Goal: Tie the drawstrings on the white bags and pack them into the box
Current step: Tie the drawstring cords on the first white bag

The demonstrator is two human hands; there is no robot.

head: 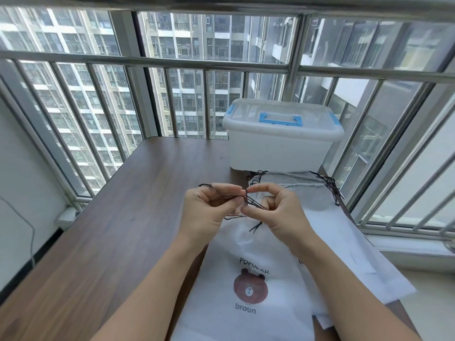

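A white drawstring bag [248, 271] with a brown bear print lies flat on the wooden table [118, 217] in front of me. Both hands are raised just above its top edge. My left hand [209, 210] pinches the dark brown drawstring [253, 204], and one strand loops over its fingers to the left. My right hand [280, 207] pinches the same cords between thumb and forefinger. Loose cord ends hang down onto the bag. A translucent white plastic box [280, 143] with a blue handle and clips stands at the table's far side, its lid on.
A pile of more white drawstring bags [327, 217] lies to the right, reaching the table's right edge, with dark cords bunched near the box. Metal window railing [147, 60] runs behind and to the right. A white cable hangs on the left wall.
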